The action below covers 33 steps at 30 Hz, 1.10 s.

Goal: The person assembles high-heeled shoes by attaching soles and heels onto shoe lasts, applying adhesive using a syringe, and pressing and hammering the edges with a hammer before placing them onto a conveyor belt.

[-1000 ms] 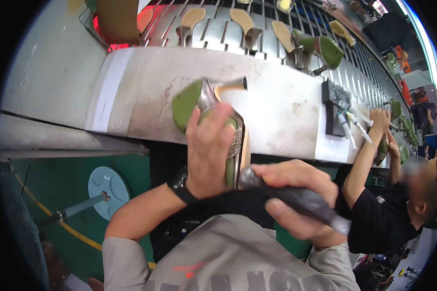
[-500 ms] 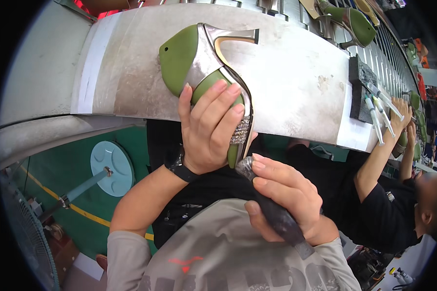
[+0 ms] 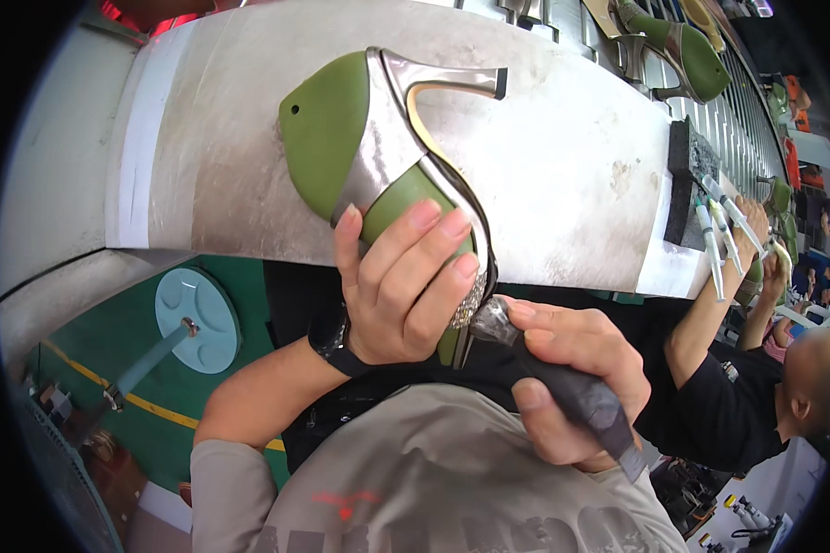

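Gripping shoe (image 3: 327,143) w/ L hand (image 3: 401,286), tool (image 3: 576,396) w/ R hand (image 3: 586,369); press flat along sole edge (image 3: 491,258) betw. both, sparing strap (image 3: 468,300)

We have the high-heeled shoe (image 3: 392,198) under our left hand (image 3: 398,300), heel over the bench (image 3: 572,175), toe nearer us. The hand tool (image 3: 583,398) lies in our right hand (image 3: 601,355), its head beside the shoe's front. Behind the bench, a second shoe (image 3: 704,64) sits on the conveyor (image 3: 745,129); right, syringes (image 3: 713,253) lie beside a block (image 3: 681,184), near a co-worker (image 3: 729,396).
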Tool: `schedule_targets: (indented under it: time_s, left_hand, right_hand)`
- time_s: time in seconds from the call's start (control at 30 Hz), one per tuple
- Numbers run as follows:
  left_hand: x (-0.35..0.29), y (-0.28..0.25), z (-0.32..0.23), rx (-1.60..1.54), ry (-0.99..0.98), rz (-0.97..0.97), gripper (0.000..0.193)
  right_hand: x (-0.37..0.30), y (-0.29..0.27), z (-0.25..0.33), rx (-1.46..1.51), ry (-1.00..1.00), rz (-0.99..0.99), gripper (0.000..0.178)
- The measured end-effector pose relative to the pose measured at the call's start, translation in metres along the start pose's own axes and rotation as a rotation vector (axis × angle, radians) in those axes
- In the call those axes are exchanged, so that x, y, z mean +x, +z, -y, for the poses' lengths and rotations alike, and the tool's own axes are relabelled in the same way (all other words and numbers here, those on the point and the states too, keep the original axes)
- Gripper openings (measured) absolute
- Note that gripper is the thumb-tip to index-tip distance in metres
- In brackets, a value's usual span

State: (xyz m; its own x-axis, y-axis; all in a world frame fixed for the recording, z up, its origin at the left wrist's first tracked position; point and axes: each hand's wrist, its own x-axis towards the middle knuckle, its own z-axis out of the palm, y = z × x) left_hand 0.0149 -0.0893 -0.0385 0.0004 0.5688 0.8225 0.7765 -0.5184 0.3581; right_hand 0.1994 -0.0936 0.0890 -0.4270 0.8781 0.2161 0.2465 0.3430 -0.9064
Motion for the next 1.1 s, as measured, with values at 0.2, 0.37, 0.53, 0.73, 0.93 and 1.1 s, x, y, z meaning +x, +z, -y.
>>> schedule_targets:
  time_s: [0.2,0.37,0.53,0.73,0.93,1.1]
  left_hand:
    - [-0.003,-0.005,0.003,-0.019,0.023,0.041,0.025]
    - [-0.005,-0.004,0.003,-0.019,0.009,0.053,0.027]
    - [-0.008,-0.001,0.004,0.008,0.022,0.028,0.026]
    - [-0.008,0.002,0.004,-0.030,0.012,0.026,0.023]
    - [-0.007,0.001,0.002,-0.028,0.003,0.009,0.022]
    - [-0.007,-0.004,0.001,-0.046,0.011,0.041,0.024]
  right_hand:
    - [0.021,-0.017,-0.018,0.164,0.068,0.014,0.033]
    - [0.050,-0.038,-0.029,0.410,0.307,0.107,0.029]
    - [0.109,-0.053,-0.028,0.376,0.524,0.321,0.023]
    - [0.157,-0.038,-0.031,0.259,0.834,0.336,0.033]
    - [0.164,-0.023,-0.025,0.167,0.777,0.280,0.031]
    - [0.170,-0.017,-0.016,0.142,0.722,0.327,0.027]
